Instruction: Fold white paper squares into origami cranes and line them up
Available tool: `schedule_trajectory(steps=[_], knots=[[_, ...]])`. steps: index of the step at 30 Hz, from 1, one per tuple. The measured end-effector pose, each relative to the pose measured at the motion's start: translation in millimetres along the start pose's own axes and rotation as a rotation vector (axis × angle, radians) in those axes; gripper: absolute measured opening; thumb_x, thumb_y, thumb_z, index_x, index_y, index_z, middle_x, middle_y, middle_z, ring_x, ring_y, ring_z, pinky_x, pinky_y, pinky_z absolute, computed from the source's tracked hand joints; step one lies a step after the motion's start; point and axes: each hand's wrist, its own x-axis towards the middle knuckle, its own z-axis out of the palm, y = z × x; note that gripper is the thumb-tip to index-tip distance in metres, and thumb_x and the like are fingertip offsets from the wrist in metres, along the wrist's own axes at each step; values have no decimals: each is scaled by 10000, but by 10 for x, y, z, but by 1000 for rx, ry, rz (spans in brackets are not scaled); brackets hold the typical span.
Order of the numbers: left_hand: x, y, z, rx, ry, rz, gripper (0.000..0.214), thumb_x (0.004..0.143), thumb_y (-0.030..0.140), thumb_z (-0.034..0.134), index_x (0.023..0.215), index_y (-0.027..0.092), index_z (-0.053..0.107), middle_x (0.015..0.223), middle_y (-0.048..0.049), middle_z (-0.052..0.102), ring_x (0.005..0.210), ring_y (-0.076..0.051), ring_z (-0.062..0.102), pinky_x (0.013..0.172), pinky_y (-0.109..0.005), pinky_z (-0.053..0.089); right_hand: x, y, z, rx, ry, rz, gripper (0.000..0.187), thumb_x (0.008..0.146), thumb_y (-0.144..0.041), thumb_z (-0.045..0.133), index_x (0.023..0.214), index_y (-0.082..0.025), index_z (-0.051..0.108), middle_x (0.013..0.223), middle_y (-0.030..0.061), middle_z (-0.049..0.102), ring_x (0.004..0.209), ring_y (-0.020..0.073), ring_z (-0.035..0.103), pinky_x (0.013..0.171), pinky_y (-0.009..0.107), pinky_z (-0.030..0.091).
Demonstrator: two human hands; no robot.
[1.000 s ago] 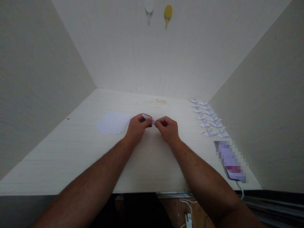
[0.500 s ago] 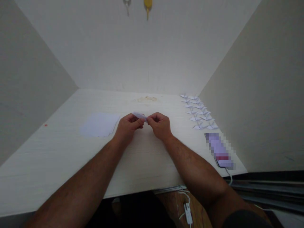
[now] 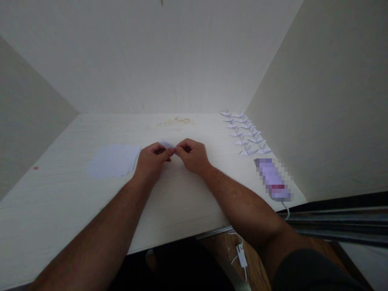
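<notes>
My left hand (image 3: pixel 150 159) and my right hand (image 3: pixel 191 154) meet over the middle of the white desk (image 3: pixel 182 194). Both pinch a small folded piece of white paper (image 3: pixel 167 144) between fingertips and thumbs, just above the desk. Most of the paper is hidden by my fingers. A stack of white paper sheets (image 3: pixel 113 161) lies flat just left of my left hand.
Several small folded paper cranes (image 3: pixel 246 133) stand in two rows at the back right by the side wall. A phone (image 3: pixel 273 179) with a cable lies near the front right edge. Walls close the desk on three sides. A brownish stain (image 3: pixel 176 120) marks the back.
The view has swung, so everything has slid left and up in the picture. My hands keep their pinch on the folded paper and have shifted only slightly on it.
</notes>
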Motion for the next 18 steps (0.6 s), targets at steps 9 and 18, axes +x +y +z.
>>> schedule_trajectory(steps=[9,18], knots=[[-66,80,79,-294,-40,-83,136,595,207,790,689,159,704,638,-10,630,544,-95,517,532,-240,400,-43,-57,25,-58,-19,-6,163,799,-298,619,673,-194,615,582,-33,586,547,95,499,543,233,389],[-82,116,103,-388,-27,-126,109,579,153,759,640,150,669,641,-10,617,582,-101,527,587,-262,418,-56,-88,30,-122,-6,-74,171,807,-267,605,650,-201,616,588,-34,597,546,96,502,566,240,396]])
